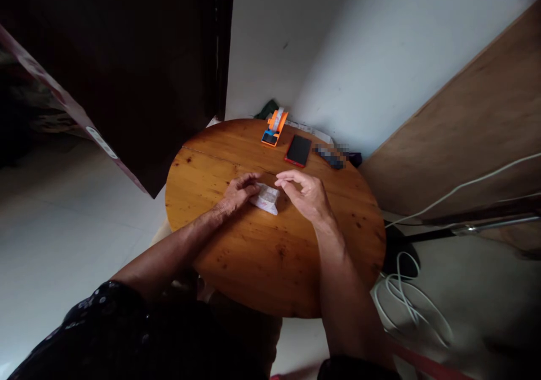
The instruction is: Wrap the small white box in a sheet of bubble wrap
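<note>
A small white paper-wrapped packet [266,199] with faint markings lies on the round wooden table [253,273]. My left hand [242,191] is closed on its left end, thumb and fingers resting against the wrapping. Just right of the packet, and apart from it, my right hand [307,193] hovers with thumb and fingertips pinched together. Whether anything small sits in that pinch cannot be made out.
Toward the table's back edge stand an orange and blue device [274,129], a dark phone with a red edge [298,150] and a blurred-out dark object [330,156]. A wall [296,42] rises behind. Loose white cable [401,295] lies on the floor at right.
</note>
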Demonstrator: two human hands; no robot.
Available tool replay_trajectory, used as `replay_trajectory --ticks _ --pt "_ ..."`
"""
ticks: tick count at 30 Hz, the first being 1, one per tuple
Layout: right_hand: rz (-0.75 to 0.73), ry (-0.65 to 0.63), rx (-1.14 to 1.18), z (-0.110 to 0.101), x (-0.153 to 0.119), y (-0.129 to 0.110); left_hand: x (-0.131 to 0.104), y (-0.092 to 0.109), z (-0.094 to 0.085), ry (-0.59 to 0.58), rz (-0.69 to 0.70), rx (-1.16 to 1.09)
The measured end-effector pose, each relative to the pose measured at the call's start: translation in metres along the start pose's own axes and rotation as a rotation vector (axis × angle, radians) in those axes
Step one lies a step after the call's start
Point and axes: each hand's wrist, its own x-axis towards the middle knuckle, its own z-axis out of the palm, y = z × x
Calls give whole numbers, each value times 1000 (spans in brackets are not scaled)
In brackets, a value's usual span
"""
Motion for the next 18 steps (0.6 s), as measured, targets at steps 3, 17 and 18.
replay_trajectory --ticks 3,17,18 --pt "-8 -135 -78 -9 0 1 5 -2 -4 132 19 -77" --pt "-143 -169 -213 3 -2 10 -6 -7 0 -31 38 67" --pt "-150 -162 -225 4 -2 10 -6 -8 0 -44 51 102"
